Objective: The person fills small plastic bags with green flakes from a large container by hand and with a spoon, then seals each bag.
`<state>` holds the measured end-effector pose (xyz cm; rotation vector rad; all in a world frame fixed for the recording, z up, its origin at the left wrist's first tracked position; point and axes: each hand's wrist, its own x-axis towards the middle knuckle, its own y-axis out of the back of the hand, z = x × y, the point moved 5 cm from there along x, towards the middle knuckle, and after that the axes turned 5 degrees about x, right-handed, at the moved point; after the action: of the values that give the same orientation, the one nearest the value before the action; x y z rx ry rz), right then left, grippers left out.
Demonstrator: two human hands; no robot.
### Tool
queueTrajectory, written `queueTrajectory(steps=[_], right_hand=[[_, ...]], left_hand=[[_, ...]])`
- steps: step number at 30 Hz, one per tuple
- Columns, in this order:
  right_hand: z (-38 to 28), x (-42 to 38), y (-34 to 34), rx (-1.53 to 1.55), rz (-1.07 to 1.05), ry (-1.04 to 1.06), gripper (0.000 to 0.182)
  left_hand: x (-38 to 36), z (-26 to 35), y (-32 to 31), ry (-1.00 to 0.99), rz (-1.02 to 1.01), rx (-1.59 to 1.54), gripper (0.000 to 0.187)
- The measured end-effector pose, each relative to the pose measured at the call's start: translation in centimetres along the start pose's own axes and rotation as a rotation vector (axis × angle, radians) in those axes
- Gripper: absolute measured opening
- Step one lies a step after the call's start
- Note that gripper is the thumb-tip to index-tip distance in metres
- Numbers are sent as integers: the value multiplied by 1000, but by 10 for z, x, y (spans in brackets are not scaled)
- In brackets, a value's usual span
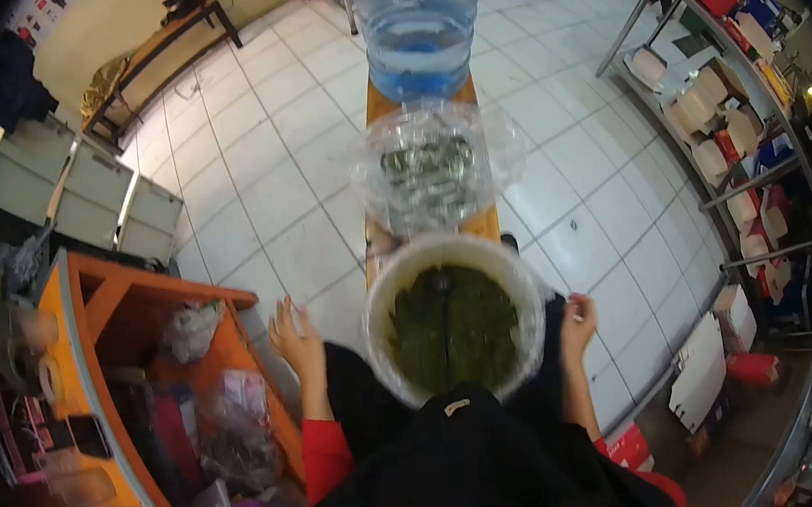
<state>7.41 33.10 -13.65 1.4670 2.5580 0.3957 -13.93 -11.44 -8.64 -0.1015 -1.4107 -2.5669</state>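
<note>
Between my knees stands a white bucket [533, 314] lined with clear plastic, with a dark green leafy mass [405, 329] inside and a thin dark stick-like item [446, 319] across it. My left hand [296, 341] is raised to the left of the bucket, fingers apart, holding nothing. On the right side, my right hand [577, 319] is lifted beside the bucket with its fingers bent; whether they hold anything is too small to tell. Beyond the bucket, a clear plastic bag [432, 170] with green contents lies on a wooden bench [490, 229].
A large blue water jug [420, 26] stands on the bench's far end. An orange shelf unit [106, 388] with bags is at the left. Metal shelving [753, 179] with boxes lines the right. A low bench [157, 46] stands against the far wall.
</note>
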Motion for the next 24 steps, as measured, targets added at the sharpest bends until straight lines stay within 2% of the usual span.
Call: queueTrajectory(steps=[1,3,4,5,7,9,11,13,15,16,17,18,19,20,21,22,24], right_hand=[[7,-35,-2,-174,-163,3,26],[37,-91,-18,-371,-699,219,42],[21,-111,-29,-535,-794,434,48],[-1,-132,-42,-700,-884,645,55],[46,-146,-69,-529,-864,455,57],[47,-161,-80,-768,-789,441,55],[57,-161,-85,-869,-862,304,48],[56,-158,-86,-830,-850,251,40],[43,-153,-81,-635,-654,275,29],[44,-151,-79,-632,-665,342,21],[46,-151,-76,-559,-661,292,21],[44,-152,-74,-485,-655,244,21],[42,-153,-70,-412,-653,193,21],[36,-155,-67,-353,-677,245,20],[42,-155,-67,-330,-714,168,18],[52,-152,-67,-304,-750,94,16],[61,-154,-71,-255,-891,-142,13]], left_hand=[[-38,-28,-18,96,-156,323,63],[-114,-58,-30,19,-565,350,77],[-142,-60,-41,-8,-620,519,79],[-156,-64,-39,-74,-626,471,79],[-165,-44,-16,-189,-661,460,66],[-151,-5,4,-174,-970,-35,55],[-160,-17,-35,81,-1002,-585,45],[-171,2,-41,-21,-855,-274,45],[-199,2,-84,-133,-673,-283,55],[-210,7,-99,-241,-649,-221,61],[-219,13,-110,-348,-624,-157,67],[-225,18,-121,-296,-760,-161,75],[-232,21,-122,-372,-753,-58,78],[-238,23,-122,-444,-740,44,81],[-240,30,-116,-516,-721,146,84],[-241,34,-114,-478,-788,253,91],[-242,50,-96,-569,-707,325,82]])
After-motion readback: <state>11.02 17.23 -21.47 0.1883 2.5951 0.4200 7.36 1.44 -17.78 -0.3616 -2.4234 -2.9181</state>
